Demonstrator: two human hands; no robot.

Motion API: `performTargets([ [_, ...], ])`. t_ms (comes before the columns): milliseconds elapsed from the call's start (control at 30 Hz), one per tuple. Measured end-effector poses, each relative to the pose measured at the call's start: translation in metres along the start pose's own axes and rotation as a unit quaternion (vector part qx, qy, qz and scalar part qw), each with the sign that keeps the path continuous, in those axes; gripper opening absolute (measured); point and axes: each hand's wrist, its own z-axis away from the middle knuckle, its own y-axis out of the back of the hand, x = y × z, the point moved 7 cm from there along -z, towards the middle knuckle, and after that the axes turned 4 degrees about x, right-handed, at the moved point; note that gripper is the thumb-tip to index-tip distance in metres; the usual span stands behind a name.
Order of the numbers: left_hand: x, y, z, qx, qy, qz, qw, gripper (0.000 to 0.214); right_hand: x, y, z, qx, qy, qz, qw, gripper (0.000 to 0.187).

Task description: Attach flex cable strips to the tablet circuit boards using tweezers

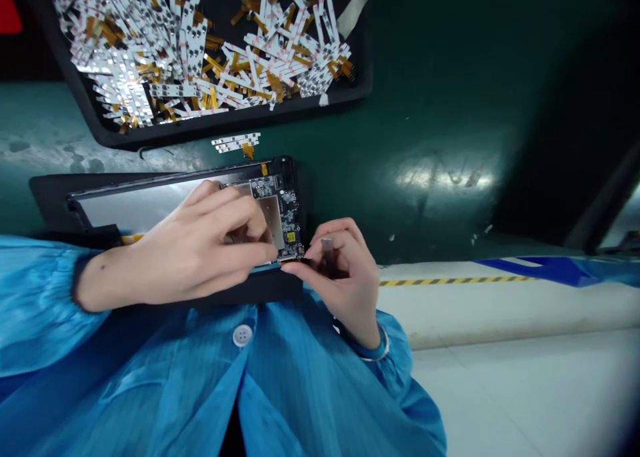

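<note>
An opened tablet [135, 207] lies on a dark pad, its silvery inside and circuit board [291, 210] facing up. Across its middle reaches my left hand [200, 243], fingers curled and closed. Its fingertips touch the lower edge of the board; whatever they grip is hidden. At the tablet's lower right corner my right hand [347, 263] is closed, thumb and forefinger pinching at the board's edge. What sits in that pinch is too small to name. A small silvery piece [327, 245] shows between the right fingers.
A black tray [240, 122] full of white strips with orange flex tails [185, 43] stands behind the tablet. Two similar strips [236, 142] lie between tray and tablet. The green tabletop [425, 110] extends right, with small white scraps; its front edge borders the floor.
</note>
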Motion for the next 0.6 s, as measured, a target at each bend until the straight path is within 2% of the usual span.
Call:
performTargets([
  [167,0.001,-0.002,0.004,-0.004,-0.011,0.003,1.0,0.028,0.004,-0.001,0.004,0.016,-0.006,-0.018,1.0,0.027],
  [333,0.001,-0.002,0.004,-0.01,-0.013,0.002,1.0,0.026,0.009,-0.001,0.004,0.005,-0.03,-0.016,0.999,0.03],
  [433,0.001,0.0,0.002,-0.008,-0.013,0.007,1.0,0.024,0.014,-0.002,0.001,-0.029,-0.08,-0.048,0.995,0.034],
  [600,0.003,0.0,0.002,-0.008,-0.021,-0.007,1.0,0.025,0.021,-0.008,-0.003,-0.106,-0.186,-0.112,0.97,0.044],
])
